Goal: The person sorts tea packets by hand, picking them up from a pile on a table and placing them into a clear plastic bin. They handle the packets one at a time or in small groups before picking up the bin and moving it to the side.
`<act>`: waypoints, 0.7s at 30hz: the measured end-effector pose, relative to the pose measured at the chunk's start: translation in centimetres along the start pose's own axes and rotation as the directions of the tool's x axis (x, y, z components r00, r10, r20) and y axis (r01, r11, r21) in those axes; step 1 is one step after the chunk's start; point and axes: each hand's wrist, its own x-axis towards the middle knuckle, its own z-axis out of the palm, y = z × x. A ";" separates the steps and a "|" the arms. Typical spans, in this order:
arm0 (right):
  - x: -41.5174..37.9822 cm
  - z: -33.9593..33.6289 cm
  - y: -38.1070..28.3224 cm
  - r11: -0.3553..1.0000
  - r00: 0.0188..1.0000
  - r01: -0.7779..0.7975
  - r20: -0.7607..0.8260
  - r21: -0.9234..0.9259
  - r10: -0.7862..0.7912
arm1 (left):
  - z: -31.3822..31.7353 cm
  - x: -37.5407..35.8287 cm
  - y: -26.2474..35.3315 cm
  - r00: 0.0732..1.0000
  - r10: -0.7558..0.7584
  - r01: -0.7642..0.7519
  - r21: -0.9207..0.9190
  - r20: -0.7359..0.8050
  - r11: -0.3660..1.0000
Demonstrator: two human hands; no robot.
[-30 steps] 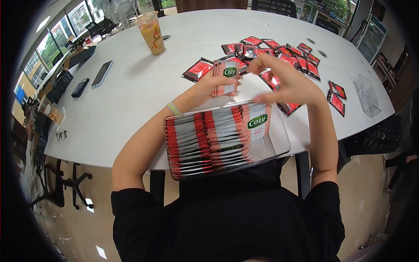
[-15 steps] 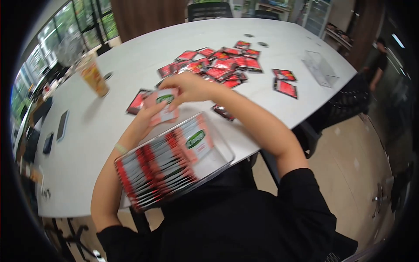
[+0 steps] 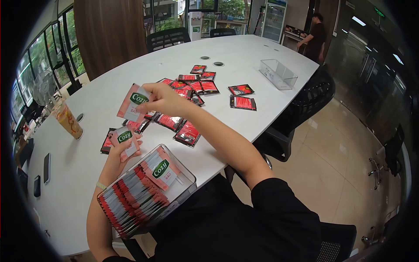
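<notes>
Pinched in my right hand (image 3: 163,101) is a pink and white Cozy sachet (image 3: 132,105), raised over the table. Below it, my left hand (image 3: 124,150) grips another pink Cozy sachet (image 3: 125,139); whether more lie under it I cannot tell. A clear box (image 3: 188,177) rests at the near table edge beside my left forearm. Rows of upright sachets (image 3: 131,196) fill its left part, and a Cozy sachet (image 3: 163,169) lies flat-side up at its right. Red and black sachets (image 3: 203,87) are strewn beyond my hands, several close to my right wrist.
An empty clear tray (image 3: 278,75) stands at the far right of the white table (image 3: 244,52). A drink cup (image 3: 67,120) and a phone (image 3: 47,167) are on the left. Black chairs (image 3: 305,102) line the right side. A person (image 3: 315,38) stands behind.
The view has shifted. My hands have moved apart; the right one now holds a Cozy sachet above the left. More red sachets show near the clear box.
</notes>
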 end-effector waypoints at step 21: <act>-9.1 5.0 -6.8 0.571 0.911 0.386 0.399 -0.725 -0.109 | 0.8 -0.2 0.8 0.999 0.035 -0.035 0.007 0.015 0.999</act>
